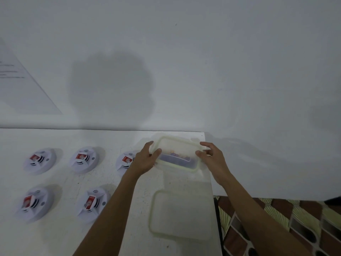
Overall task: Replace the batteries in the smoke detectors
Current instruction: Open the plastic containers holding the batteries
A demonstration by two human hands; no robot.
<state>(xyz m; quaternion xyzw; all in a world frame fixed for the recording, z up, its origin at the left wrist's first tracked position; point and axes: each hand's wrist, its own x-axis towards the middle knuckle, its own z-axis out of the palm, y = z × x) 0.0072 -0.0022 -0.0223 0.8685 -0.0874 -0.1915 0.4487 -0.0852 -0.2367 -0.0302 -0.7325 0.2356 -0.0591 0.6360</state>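
Left hand (145, 160) and right hand (212, 158) both grip the plastic tub (177, 154) mid-frame, so battery-fetching step I guess, next is probably fishing one out.

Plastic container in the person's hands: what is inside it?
Through the cloudy plastic container, dark bluish-purple shapes lie low inside it, with an orange patch near them. Blur hides what they are, and the left hand and right hand cover both ends.
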